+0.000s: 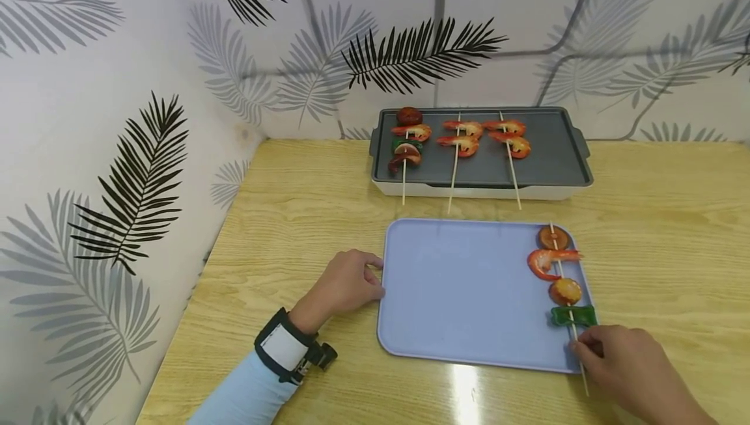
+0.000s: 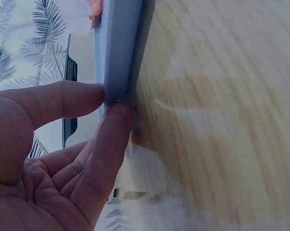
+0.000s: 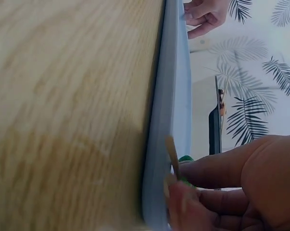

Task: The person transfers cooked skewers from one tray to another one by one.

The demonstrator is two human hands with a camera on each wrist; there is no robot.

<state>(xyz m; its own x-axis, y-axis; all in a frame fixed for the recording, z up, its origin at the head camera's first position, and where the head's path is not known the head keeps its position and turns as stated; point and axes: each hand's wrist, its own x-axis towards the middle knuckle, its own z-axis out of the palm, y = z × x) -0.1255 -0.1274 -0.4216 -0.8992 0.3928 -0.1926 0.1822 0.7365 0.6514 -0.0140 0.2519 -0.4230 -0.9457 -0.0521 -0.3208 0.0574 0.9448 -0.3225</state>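
My left hand [image 1: 349, 283] is at the left edge of a light blue tray [image 1: 457, 288], its thumb and a fingertip on the rim [image 2: 121, 53]. With thumb and fingers, my right hand [image 1: 624, 363] pinches the bare lower stick of a skewer [image 1: 566, 291] at the tray's right side. Threaded on that skewer are a brown round slice [image 1: 553, 237], a shrimp [image 1: 545, 263], a yellow-brown round piece [image 1: 566, 291] and a green pepper piece [image 1: 573, 315]. The right wrist view shows the stick's end [image 3: 172, 153] jutting past the fingers.
Behind the tray stands a dark grill plate [image 1: 551, 151] on a white base. Three skewers lie on it: a mixed one [image 1: 408, 146] and two with shrimp [image 1: 459, 145] [image 1: 512, 144], sticks pointing toward me. A leaf-patterned cloth [image 1: 281, 54] hangs behind the wooden table [image 1: 293, 204].
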